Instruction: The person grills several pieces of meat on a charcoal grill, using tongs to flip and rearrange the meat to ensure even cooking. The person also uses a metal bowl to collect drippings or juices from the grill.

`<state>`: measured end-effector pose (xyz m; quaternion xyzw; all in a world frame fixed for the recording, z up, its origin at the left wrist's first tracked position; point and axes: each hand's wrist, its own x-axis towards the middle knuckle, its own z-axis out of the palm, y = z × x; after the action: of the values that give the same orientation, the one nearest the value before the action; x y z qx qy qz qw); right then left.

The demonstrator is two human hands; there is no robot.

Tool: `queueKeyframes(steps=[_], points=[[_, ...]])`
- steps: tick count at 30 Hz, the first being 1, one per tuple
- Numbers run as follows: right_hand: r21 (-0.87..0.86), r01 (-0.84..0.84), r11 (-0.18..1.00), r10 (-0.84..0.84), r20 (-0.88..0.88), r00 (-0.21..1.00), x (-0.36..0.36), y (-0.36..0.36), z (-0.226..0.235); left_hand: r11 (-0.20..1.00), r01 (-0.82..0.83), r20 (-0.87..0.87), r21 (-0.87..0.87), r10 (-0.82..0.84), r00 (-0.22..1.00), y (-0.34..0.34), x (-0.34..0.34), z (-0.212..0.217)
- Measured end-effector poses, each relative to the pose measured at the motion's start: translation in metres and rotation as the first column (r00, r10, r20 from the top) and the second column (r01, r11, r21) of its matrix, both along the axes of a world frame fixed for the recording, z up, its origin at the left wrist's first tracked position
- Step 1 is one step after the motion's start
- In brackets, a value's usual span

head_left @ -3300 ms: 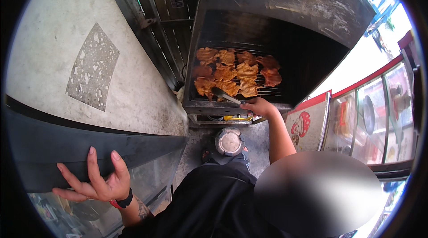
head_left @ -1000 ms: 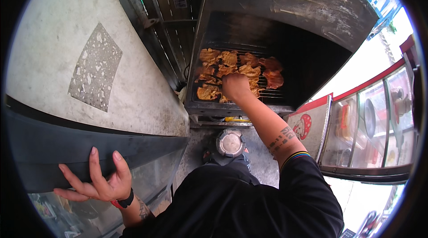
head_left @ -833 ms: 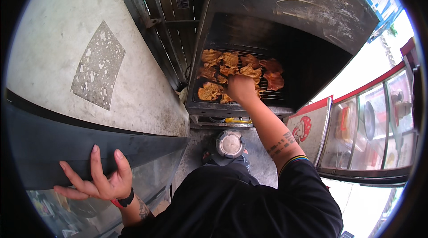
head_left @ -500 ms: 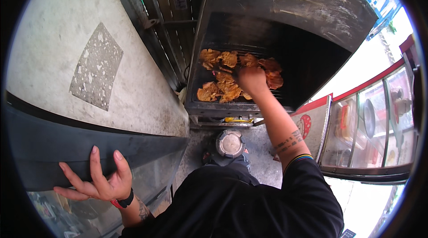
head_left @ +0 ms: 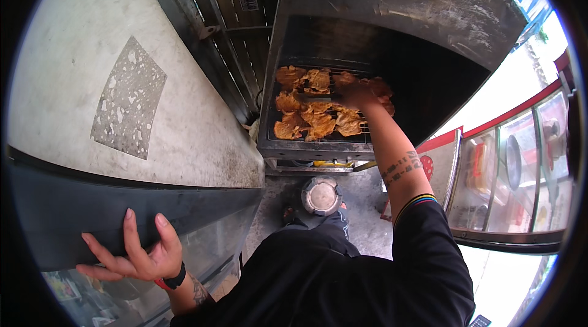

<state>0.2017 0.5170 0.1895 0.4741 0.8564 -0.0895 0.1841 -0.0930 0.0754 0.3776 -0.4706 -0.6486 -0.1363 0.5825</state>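
Note:
Over the grill grate (head_left: 365, 137), my right hand (head_left: 360, 95) is closed round a dark, narrow utensil that looks like tongs (head_left: 320, 98); motion smears the fingers. The utensil reaches leftward to a piece of browned meat (head_left: 286, 103) in the middle row. Several more flat meat pieces (head_left: 318, 125) lie in rows on the grate, and my right hand and wrist hide part of those on the right. Well away to the left, my left hand (head_left: 144, 256) rests with spread fingers against the dark edge (head_left: 55, 223) of a glass-fronted cabinet, holding nothing.
The grill's raised metal hood (head_left: 416, 2) arches over the meat. A stained white surface (head_left: 202, 137) flanks it on the left. Before the grill, a round metal-topped object (head_left: 322, 196) stands on the floor near my feet. A glass display case (head_left: 514, 174) is at the right.
My right hand has moved right and slightly farther away, uncovering the meat at the near right. The left-middle piece now lies flatter. My left hand stays on the cabinet edge.

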Motion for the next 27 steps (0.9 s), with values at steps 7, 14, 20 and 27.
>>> queueKeyframes(steps=[7, 14, 20, 27], points=[[0.028, 0.089, 0.996, -0.088, -0.024, 0.996, -0.011, -0.004, 0.012, 1.0, -0.027, -0.019, -0.007, 0.027, 0.999, -0.002, 0.002, 0.0], [0.196, 0.12, 0.973, -0.118, -0.022, 0.993, 0.006, -0.032, 0.044, 1.0, 0.003, -0.018, 0.005, -0.003, 1.0, 0.002, 0.006, 0.003], [-0.069, 0.217, 0.974, -0.221, -0.058, 0.974, 0.019, -0.023, -0.009, 0.999, 0.023, -0.046, 0.026, -0.022, 0.999, 0.006, 0.004, 0.004], [-0.207, 0.141, 0.968, -0.158, -0.072, 0.985, 0.016, -0.031, -0.02, 0.998, -0.05, -0.035, -0.038, 0.048, 0.998, -0.003, 0.001, 0.0]])
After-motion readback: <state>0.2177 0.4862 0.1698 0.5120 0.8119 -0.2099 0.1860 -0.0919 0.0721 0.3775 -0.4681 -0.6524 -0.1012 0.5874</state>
